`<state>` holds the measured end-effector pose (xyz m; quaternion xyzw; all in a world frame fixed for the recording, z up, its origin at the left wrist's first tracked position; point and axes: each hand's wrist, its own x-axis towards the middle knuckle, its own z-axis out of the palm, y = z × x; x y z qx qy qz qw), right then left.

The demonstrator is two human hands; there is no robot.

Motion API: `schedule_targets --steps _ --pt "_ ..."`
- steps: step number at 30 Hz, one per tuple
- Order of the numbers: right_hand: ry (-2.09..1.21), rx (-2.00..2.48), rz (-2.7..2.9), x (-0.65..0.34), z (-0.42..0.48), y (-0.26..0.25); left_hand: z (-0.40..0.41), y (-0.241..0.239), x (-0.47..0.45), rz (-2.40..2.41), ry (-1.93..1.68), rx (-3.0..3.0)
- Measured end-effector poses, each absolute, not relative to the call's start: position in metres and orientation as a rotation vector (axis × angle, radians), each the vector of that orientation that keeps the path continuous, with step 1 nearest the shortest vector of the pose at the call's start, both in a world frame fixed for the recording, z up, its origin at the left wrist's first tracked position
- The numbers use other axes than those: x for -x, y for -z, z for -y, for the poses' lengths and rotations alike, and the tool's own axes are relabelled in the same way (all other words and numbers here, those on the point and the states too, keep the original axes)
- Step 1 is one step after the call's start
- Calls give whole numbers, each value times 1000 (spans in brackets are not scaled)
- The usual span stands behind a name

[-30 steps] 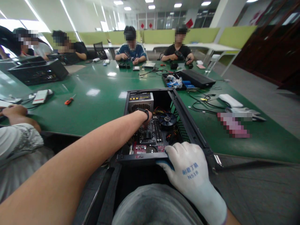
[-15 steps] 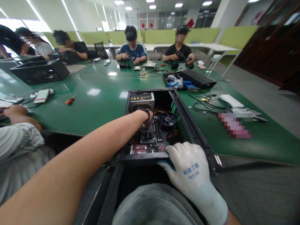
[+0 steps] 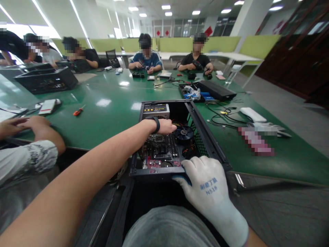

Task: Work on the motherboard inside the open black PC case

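Observation:
An open black computer case (image 3: 205, 137) lies at the near edge of the green table (image 3: 110, 116). Inside are a motherboard (image 3: 160, 151), a round cooler fan (image 3: 184, 133) and a power supply (image 3: 155, 110). My bare left hand (image 3: 167, 127), with a black band at the wrist, hovers over the board right beside the fan; its fingers look curled, and whether they hold anything is hidden. My right hand (image 3: 205, 185), in a white glove, grips the case's near rim.
A red screwdriver (image 3: 78, 110) and a white device (image 3: 47, 106) lie to the left. Black cables (image 3: 223, 116) and white gloves (image 3: 267, 125) sit to the right. A neighbour's hands (image 3: 33, 125) rest at the left edge. Other people work at the far side, with more cases (image 3: 46, 80).
My left hand has lifted from the motherboard and moved toward the fan. The neighbour's hands have slid rightward along the table edge. My right hand has stayed on the case rim.

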<state>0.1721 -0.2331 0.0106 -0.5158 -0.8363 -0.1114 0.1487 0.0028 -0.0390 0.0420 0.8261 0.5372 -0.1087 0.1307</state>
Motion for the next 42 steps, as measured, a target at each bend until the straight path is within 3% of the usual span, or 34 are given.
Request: schedule_targets --steps 11,21,29,35,42 --pt "406 1581 2450 -154 86 -23 28 -97 38 -1792 -606 -2317" --pt "432 1720 2432 -117 -54 -37 30 -90 57 -1799 -815 -2245" --pt "408 1676 2458 -118 -42 -33 34 -91 68 -1803 -930 -2087" --pt "412 1603 2450 -130 26 -23 37 -100 52 -1768 -795 -2163" --pt "427 1528 2467 -150 128 -20 36 -83 25 -1687 -11 -2598"
